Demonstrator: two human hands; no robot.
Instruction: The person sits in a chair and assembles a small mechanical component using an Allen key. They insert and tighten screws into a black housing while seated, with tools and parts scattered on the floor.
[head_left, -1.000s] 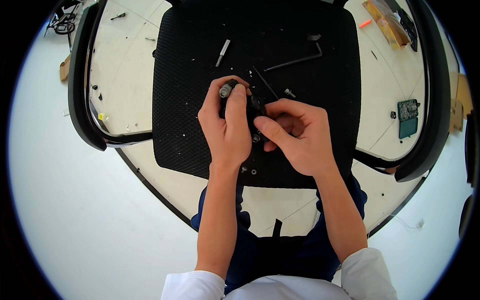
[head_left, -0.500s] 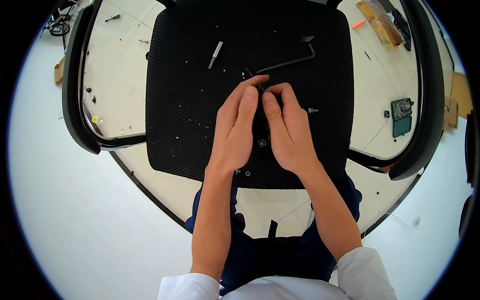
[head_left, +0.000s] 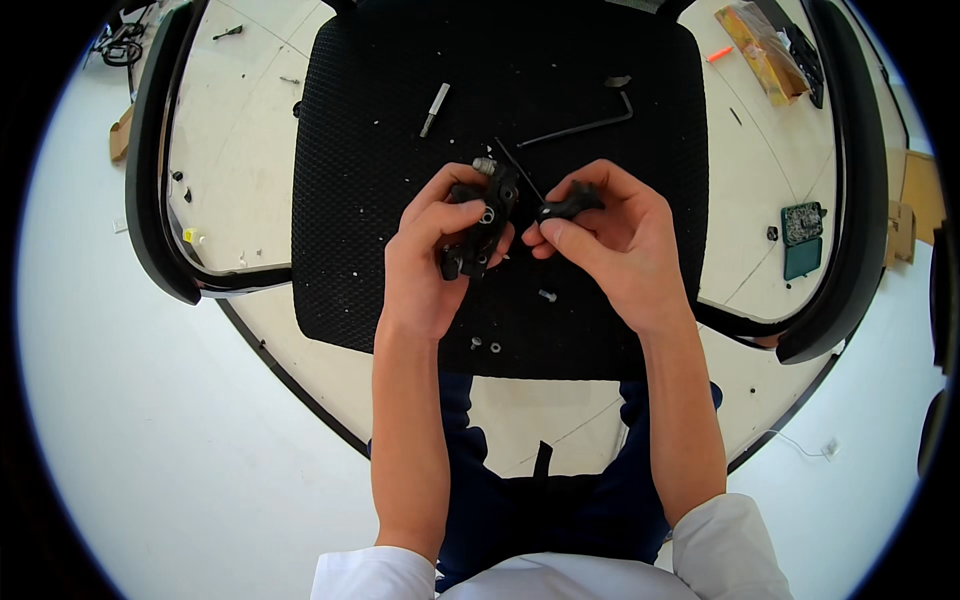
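Note:
Above the black mesh chair seat [head_left: 350, 230], my left hand [head_left: 415, 270] is closed around a black mechanical part [head_left: 480, 235] with silvery bolts and a ridged metal end on top. My right hand [head_left: 640, 250] pinches a small curved black piece [head_left: 572, 204] between thumb and fingers. A gap separates the two parts. Behind them a thin dark rod [head_left: 517, 169] lies on the seat, partly hidden by my right fingers. Just below the hands is a loose bolt [head_left: 547, 296]. Nearer the front edge sit another bolt [head_left: 475, 343] and a nut [head_left: 495, 348].
Farther back on the seat are a hex key [head_left: 580, 129], a silver screwdriver bit [head_left: 435, 110] and white crumbs. Black armrests [head_left: 150, 160] flank the seat. On the floor at right lie an open green box of small hardware [head_left: 802, 240] and a yellow-orange package [head_left: 760, 55].
My hands, cupped together before, have moved apart. The black part in my left hand and the small curved piece in my right now show. The bolt below them has come into view.

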